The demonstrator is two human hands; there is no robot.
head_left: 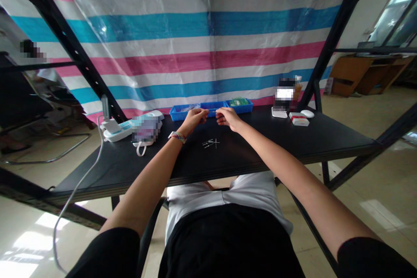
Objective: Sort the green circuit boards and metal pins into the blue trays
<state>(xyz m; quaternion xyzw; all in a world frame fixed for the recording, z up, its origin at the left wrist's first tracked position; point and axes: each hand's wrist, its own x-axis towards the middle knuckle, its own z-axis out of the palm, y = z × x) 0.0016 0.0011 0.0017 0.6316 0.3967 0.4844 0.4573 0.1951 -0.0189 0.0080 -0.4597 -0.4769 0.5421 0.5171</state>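
Left hand (196, 118) and right hand (229, 118) pinch a thin piece (212, 110) endwise; its long axis spans sideways between them.

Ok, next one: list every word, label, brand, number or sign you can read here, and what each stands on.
None can be read.
Red-and-white box: any print is too small and blurred.
Upright object at right: pixelated, unreadable.
Object with a white loop: pixelated, unreadable.
Power strip: partly pixelated, no legible marking.
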